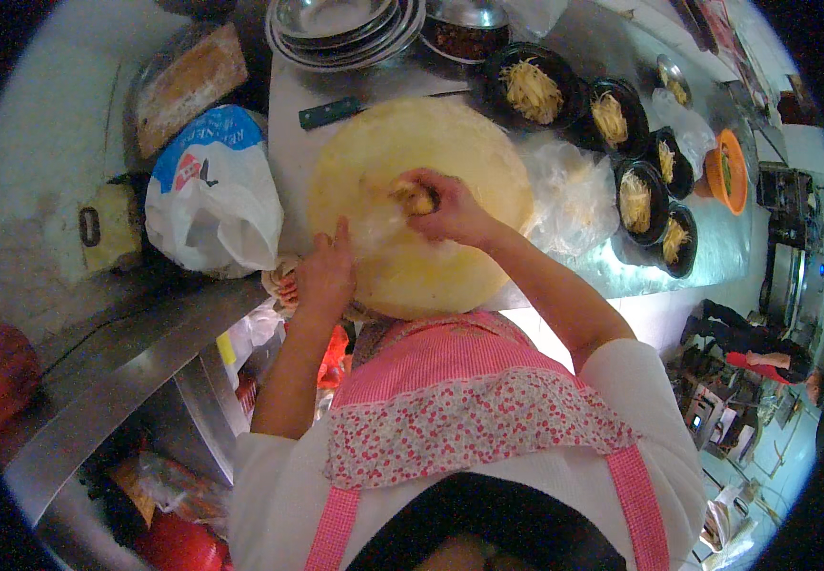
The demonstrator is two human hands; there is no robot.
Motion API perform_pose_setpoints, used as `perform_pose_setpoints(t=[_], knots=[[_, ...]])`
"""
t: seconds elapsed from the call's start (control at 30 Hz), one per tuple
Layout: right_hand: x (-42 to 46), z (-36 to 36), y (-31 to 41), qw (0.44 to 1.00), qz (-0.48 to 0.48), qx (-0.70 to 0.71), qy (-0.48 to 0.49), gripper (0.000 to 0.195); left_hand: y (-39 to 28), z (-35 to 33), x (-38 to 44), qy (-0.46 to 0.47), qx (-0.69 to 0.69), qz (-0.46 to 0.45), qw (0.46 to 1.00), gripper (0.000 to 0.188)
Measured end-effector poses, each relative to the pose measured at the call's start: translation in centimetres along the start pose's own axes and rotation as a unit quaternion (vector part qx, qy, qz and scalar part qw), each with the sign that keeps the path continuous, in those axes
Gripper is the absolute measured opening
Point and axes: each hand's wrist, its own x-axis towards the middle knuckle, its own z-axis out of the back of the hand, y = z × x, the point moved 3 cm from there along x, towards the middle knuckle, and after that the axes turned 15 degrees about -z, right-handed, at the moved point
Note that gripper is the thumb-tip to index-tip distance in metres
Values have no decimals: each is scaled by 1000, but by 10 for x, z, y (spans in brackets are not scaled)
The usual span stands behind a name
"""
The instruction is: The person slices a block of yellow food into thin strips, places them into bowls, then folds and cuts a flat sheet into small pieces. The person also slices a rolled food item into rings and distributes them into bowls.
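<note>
A round yellow cutting board [433, 285] lies on the steel worktop before me. Above its middle, my right hand [447, 207] grips a small yellowish-brown piece of food [420, 200], whose kind I cannot tell. At the board's left edge is my left hand [330, 268], index finger raised and nothing visible in it. Between the hands, a pale blurred patch [379, 228] shows on the board, perhaps thin plastic film. Beside the left wrist lies a crumpled patterned cloth [283, 285]. Behind the board rests a dark knife handle [330, 113]; its blade is mostly hidden.
Several black bowls [533, 89] of pale shredded food stand at the right, near an orange basket [729, 171]. A clear plastic bag [576, 200] touches the board's right side. Stacked metal bowls [344, 43] sit at the back; a white-and-blue sack [215, 207] stands left.
</note>
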Motion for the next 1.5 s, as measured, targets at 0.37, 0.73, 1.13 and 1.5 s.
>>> perform_pose_setpoints(t=[0.37, 0.73, 1.13, 1.5], knots=[[-72, 92, 80, 944, 127, 289, -96, 55, 65, 32, -8, -96, -113, 74, 986, 47], [-28, -5, 8, 885, 23, -460, -69, 69, 111, 127, 10, -425, -559, 233, 673, 51], [-114, 157, -83, 790, -80, -472, -384, 50, 263, -22, 139, -352, -643, 206, 648, 21], [-115, 134, -32, 768, -102, -492, -397, 45, 244, -15, 240, -171, -42, -114, 978, 40]])
